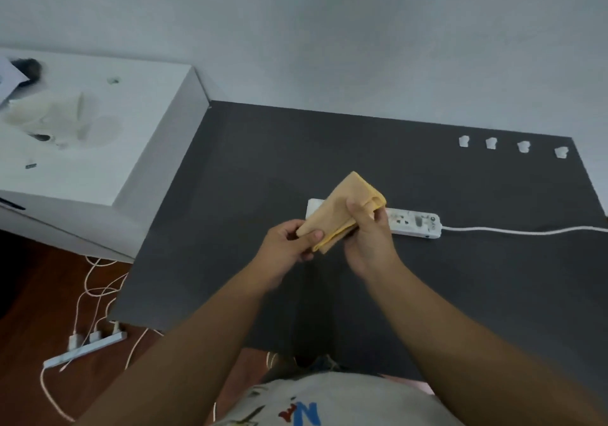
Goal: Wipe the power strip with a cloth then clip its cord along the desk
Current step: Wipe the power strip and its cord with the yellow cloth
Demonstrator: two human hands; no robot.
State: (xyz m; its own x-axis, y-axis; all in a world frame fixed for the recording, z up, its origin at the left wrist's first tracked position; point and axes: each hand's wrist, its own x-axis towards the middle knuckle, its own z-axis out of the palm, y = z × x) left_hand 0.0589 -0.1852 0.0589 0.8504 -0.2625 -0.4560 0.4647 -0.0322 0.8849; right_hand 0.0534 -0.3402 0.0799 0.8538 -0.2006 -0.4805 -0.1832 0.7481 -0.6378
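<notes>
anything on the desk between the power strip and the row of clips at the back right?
Nothing: in the head view, bare dark desk separates the power strip from the four white clips.

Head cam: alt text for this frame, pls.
Both hands, left hand and right hand, hold a folded tan cloth above a white power strip on a dark desk. Its cord trails right; four white clips line the far edge.
</notes>
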